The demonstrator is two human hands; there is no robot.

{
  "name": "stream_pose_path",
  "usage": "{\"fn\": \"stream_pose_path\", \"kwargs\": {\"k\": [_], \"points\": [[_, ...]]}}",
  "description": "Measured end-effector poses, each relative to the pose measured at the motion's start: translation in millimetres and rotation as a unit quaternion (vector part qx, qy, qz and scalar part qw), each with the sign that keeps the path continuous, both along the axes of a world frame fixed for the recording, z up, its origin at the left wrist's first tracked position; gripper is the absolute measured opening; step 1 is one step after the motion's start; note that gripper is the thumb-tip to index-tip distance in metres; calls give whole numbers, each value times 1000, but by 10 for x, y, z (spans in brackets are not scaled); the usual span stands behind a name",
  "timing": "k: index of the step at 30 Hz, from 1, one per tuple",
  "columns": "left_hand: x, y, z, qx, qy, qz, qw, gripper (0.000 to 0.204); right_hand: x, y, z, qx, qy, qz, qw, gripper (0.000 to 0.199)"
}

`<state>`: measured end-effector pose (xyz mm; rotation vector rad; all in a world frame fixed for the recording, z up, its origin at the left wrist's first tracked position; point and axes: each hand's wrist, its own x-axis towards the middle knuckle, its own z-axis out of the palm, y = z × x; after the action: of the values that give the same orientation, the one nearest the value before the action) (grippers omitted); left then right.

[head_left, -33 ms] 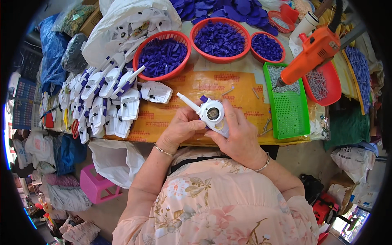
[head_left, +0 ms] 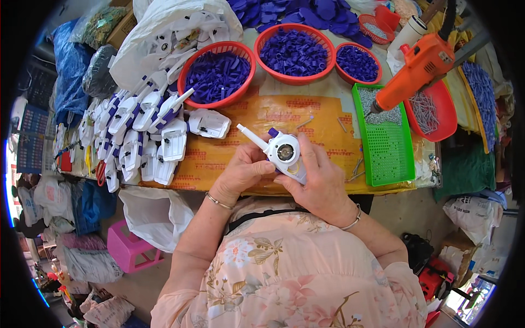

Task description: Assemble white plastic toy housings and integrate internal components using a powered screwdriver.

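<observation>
Both hands hold a white plastic housing [head_left: 291,140] over the near edge of the table. It has a thin white stem pointing up and left, a purple tab [head_left: 273,132] at the top and a round metal part with a dark rim in its face. My left hand [head_left: 249,170] is closed around its left side, thumb on the front. Along the right side and lower end, my right hand [head_left: 319,172] grips it with thumb and fingers. The undersides of the fingers are hidden. An open white shell [head_left: 209,124] lies beyond my left hand.
White-and-purple housings [head_left: 145,112] are piled at left. Red baskets [head_left: 296,79] of purple parts stand at the back. To the right, an orange power screwdriver [head_left: 415,71] hangs over a green tray [head_left: 386,158] of small screws, beside a red tray [head_left: 447,104] of longer metal pins.
The hanging orange power screwdriver has shifted slightly to the left. My hands and the white housing have not visibly moved.
</observation>
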<state>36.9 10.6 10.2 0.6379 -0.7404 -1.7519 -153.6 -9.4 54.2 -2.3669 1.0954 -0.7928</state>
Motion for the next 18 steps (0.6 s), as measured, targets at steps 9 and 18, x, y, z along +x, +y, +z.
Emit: {"fn": "stream_pose_path", "kwargs": {"k": [9,18], "points": [[10,9,-46,7,-23,-14,1000,57,-15,11,22,-22,41,-5,999,85],[-73,29,-49,32,-101,29,994,32,-6,-9,-50,-36,77,-17,996,84]]}}
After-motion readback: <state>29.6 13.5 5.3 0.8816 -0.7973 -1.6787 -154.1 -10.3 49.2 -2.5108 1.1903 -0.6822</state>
